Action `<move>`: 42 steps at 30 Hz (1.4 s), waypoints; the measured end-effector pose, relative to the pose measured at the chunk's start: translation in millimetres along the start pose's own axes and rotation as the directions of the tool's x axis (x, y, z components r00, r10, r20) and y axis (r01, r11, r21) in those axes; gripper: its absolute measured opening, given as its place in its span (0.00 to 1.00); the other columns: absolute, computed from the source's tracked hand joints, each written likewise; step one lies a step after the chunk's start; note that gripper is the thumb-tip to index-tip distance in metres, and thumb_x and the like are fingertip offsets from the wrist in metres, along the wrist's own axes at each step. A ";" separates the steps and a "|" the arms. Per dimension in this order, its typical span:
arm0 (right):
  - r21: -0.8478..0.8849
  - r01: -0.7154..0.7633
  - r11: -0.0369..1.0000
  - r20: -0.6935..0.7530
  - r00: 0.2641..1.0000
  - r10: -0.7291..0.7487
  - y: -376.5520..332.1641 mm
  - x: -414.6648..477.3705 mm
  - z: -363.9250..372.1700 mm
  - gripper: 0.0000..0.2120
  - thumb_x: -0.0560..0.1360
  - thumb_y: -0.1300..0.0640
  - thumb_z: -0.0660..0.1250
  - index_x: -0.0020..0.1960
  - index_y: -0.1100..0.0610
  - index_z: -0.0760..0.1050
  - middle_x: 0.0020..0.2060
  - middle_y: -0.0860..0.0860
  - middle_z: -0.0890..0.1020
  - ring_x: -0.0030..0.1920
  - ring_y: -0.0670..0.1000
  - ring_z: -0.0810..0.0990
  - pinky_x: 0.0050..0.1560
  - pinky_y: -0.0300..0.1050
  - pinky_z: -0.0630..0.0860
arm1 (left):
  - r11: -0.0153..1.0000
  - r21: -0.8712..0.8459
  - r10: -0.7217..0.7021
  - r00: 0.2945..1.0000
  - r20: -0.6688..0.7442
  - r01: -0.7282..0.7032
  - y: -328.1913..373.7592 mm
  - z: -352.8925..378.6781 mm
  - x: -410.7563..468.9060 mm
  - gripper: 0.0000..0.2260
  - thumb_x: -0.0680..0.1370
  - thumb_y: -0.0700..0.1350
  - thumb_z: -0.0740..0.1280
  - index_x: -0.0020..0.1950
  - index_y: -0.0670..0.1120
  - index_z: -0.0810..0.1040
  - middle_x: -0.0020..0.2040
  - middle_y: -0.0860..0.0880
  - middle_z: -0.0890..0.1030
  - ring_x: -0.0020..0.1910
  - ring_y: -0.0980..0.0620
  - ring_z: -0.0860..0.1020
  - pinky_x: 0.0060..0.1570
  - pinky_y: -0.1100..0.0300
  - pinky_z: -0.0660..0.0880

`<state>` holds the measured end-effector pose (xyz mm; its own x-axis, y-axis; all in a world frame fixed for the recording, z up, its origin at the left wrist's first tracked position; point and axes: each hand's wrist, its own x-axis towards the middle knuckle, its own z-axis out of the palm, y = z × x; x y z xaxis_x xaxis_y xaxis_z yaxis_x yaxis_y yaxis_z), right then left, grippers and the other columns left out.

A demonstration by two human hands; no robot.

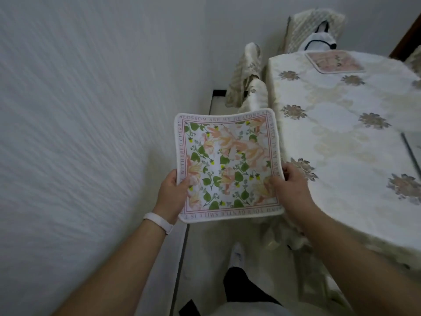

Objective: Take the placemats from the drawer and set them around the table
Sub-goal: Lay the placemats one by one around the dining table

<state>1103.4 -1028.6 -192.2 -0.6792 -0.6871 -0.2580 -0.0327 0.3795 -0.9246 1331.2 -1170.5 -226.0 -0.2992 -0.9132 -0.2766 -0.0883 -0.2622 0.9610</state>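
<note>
Place: a home dining room, and we're right beside the dining table (pixel 276 142).
Table dressing: a cream tablecloth (pixel 337 133) with woven flower motifs, draped well over the table's edge.
On the table: a floral placemat (pixel 333 61) lies flat at its far end.
Seating: one fabric-covered chair (pixel 303 26) at the table's far end and another chair (pixel 248 74) at its left side, in fabric like the cloth.
Household clutter: a black-and-white bag (pixel 319 41) sits on the chair beyond the table's far end.
Walls: a white textured wall (pixel 91 110) runs along left of the table.
Floor: a pale floor (pixel 205 245) lies between that wall and the table.
</note>
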 end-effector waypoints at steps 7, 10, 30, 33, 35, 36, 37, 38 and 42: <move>-0.003 -0.037 0.999 0.092 0.995 0.037 -42.8 126.4 15.0 0.07 0.74 0.60 0.65 0.51 0.51 0.73 0.47 0.51 0.82 0.45 0.53 0.83 0.41 0.52 0.82 | 0.996 0.009 -0.083 0.995 -0.055 0.083 41.3 33.7 116.8 0.11 0.79 0.37 0.66 0.59 0.47 0.79 0.53 0.44 0.85 0.48 0.43 0.84 0.47 0.41 0.81; 0.027 -0.030 0.999 0.109 0.994 0.026 -64.2 171.7 1.2 0.08 0.75 0.62 0.65 0.51 0.51 0.73 0.48 0.50 0.82 0.46 0.52 0.83 0.39 0.48 0.81 | 0.998 0.013 -0.068 0.996 -0.051 0.068 60.2 55.2 155.7 0.10 0.79 0.37 0.66 0.59 0.46 0.79 0.52 0.44 0.85 0.48 0.42 0.84 0.47 0.41 0.81; 0.186 -0.166 0.968 -0.195 0.960 0.202 -77.5 329.1 -44.8 0.05 0.77 0.62 0.66 0.52 0.56 0.71 0.47 0.50 0.83 0.38 0.46 0.85 0.33 0.39 0.79 | 0.974 0.225 -0.110 0.921 0.374 0.025 136.4 198.2 391.0 0.11 0.79 0.37 0.65 0.60 0.45 0.79 0.51 0.42 0.85 0.46 0.41 0.85 0.44 0.44 0.82; 0.235 -0.209 0.949 -0.311 0.909 0.277 -81.5 360.1 -42.1 0.05 0.78 0.62 0.65 0.52 0.55 0.71 0.48 0.50 0.83 0.42 0.49 0.85 0.38 0.45 0.80 | 0.968 0.246 -0.146 0.885 0.442 0.036 148.2 235.5 447.7 0.10 0.79 0.36 0.66 0.56 0.46 0.80 0.49 0.43 0.85 0.43 0.42 0.85 0.39 0.48 0.82; 0.267 -0.236 0.934 -0.390 0.860 0.328 -84.9 378.9 -41.6 0.05 0.77 0.61 0.65 0.52 0.54 0.72 0.48 0.50 0.82 0.44 0.51 0.84 0.40 0.47 0.80 | 0.961 0.274 -0.174 0.845 0.506 0.033 154.5 262.9 478.1 0.11 0.78 0.35 0.66 0.56 0.47 0.80 0.48 0.44 0.85 0.43 0.43 0.85 0.38 0.49 0.82; 0.281 -0.245 0.928 -0.422 0.837 0.349 -87.2 387.1 -42.3 0.05 0.77 0.61 0.65 0.52 0.54 0.72 0.48 0.50 0.82 0.44 0.51 0.84 0.40 0.48 0.80 | 0.957 0.286 -0.195 0.819 0.539 0.040 156.6 276.0 491.7 0.11 0.78 0.34 0.66 0.56 0.46 0.80 0.48 0.44 0.86 0.43 0.43 0.85 0.40 0.48 0.82; 0.290 -0.254 0.923 -0.450 0.815 0.366 -90.0 393.7 -43.2 0.05 0.77 0.61 0.65 0.52 0.54 0.72 0.48 0.50 0.82 0.45 0.51 0.84 0.41 0.48 0.79 | 0.953 0.300 -0.215 0.796 0.565 0.045 157.9 288.1 504.4 0.11 0.77 0.34 0.67 0.56 0.47 0.81 0.48 0.44 0.86 0.44 0.42 0.85 0.42 0.45 0.82; 0.298 -0.262 0.918 -0.477 0.792 0.381 -92.9 398.8 -44.2 0.05 0.77 0.61 0.65 0.52 0.54 0.72 0.48 0.50 0.82 0.45 0.51 0.84 0.41 0.49 0.79 | 0.946 0.322 -0.236 0.776 0.585 0.044 158.6 299.7 517.6 0.11 0.77 0.35 0.67 0.55 0.47 0.81 0.48 0.44 0.86 0.45 0.41 0.84 0.46 0.42 0.81; 0.353 -0.288 0.890 -0.577 0.682 0.449 -96.2 405.8 -46.6 0.06 0.76 0.60 0.65 0.52 0.53 0.72 0.48 0.49 0.83 0.45 0.52 0.84 0.44 0.53 0.82 | 0.921 0.388 -0.274 0.658 0.701 -0.030 164.0 349.7 551.9 0.11 0.77 0.36 0.67 0.55 0.48 0.82 0.48 0.44 0.86 0.46 0.39 0.84 0.47 0.40 0.81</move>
<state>796.9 -1315.0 -194.9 -0.9011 0.0589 -0.4296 0.4249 0.3171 -0.8479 819.3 -1608.4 -221.9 -0.8391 -0.3103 -0.4468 -0.4409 -0.0930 0.8927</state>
